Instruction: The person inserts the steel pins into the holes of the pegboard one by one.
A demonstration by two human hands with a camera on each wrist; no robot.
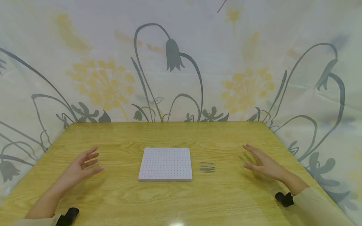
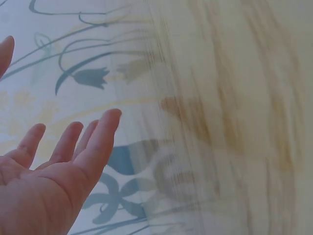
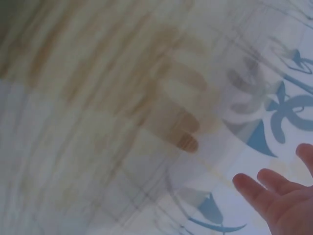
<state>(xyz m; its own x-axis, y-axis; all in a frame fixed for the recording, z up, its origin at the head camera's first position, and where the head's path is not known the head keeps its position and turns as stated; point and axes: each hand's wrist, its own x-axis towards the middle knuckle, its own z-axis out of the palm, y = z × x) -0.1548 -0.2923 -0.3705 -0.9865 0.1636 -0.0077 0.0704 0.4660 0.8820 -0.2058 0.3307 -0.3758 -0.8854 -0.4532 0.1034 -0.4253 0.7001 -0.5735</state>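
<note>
A white board with rows of small holes lies flat near the middle of the wooden table. Just right of it, several thin grey sticks lie side by side; their exact kind is too small to tell. My left hand hovers left of the board, fingers spread and relaxed, holding nothing. On the other side, my right hand hangs to the right of the sticks, its fingers apart and nothing in them. In the wrist views, the left hand and the right hand touch no object.
The wooden table reaches back to a patterned cloth with grey flowers, which also hangs along both sides. A black strap device sits at each wrist, such as the one on the right.
</note>
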